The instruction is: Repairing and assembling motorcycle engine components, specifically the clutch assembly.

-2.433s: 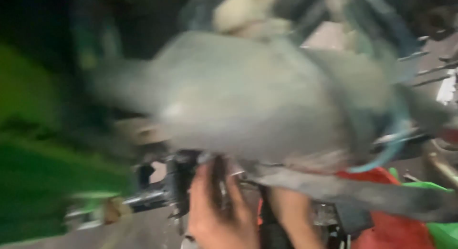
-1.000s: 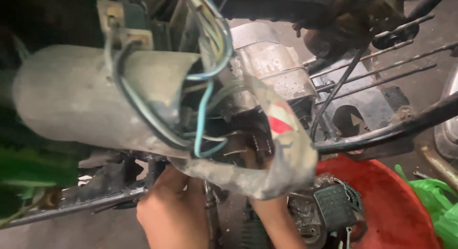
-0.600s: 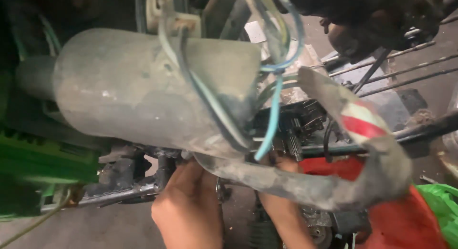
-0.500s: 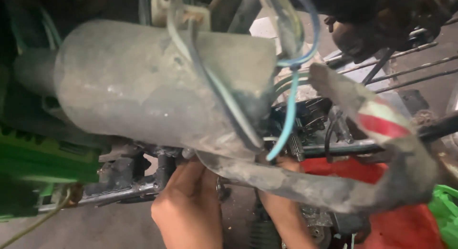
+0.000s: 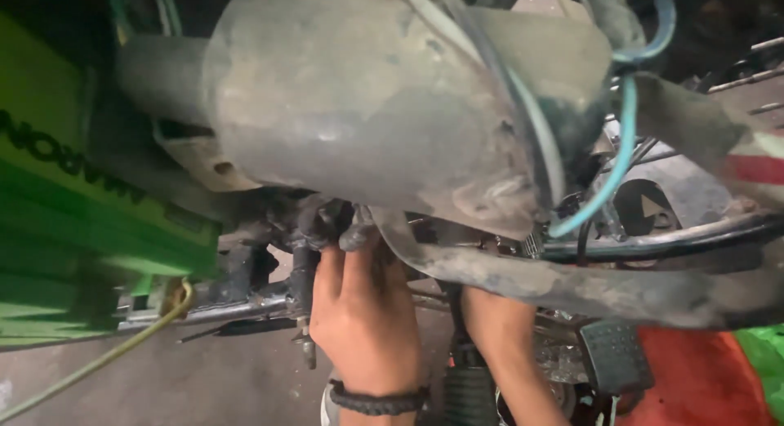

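The left hand (image 5: 359, 312) reaches up under a large dusty grey metal cylinder (image 5: 384, 107), its grease-blackened fingertips (image 5: 327, 222) bunched together against a dark, oily fitting (image 5: 306, 230) just beneath the cylinder's underside; whether they actually pinch it cannot be told. A black braided wristband (image 5: 376, 399) circles that wrist. The right forearm (image 5: 506, 352) rises beside it, but the right hand is hidden behind a curved grey metal panel (image 5: 588, 283), so its grip cannot be told.

The fitting sits on a grimy horizontal steel rod (image 5: 237, 307) that runs left toward a bright green body panel (image 5: 90, 238), which carries a line of dark block lettering along its upper slanted edge. A yellowish cord (image 5: 106, 356) droops from the rod across the concrete floor (image 5: 188, 385).

Blue and pale wires (image 5: 608, 181) loop down over the cylinder's right end. At far right the panel bears a red-and-white striped sticker (image 5: 763, 166). Below it sits a black ribbed foot pedal (image 5: 612, 356), and beside that a red plastic tub (image 5: 702, 385), whose contents are out of sight.
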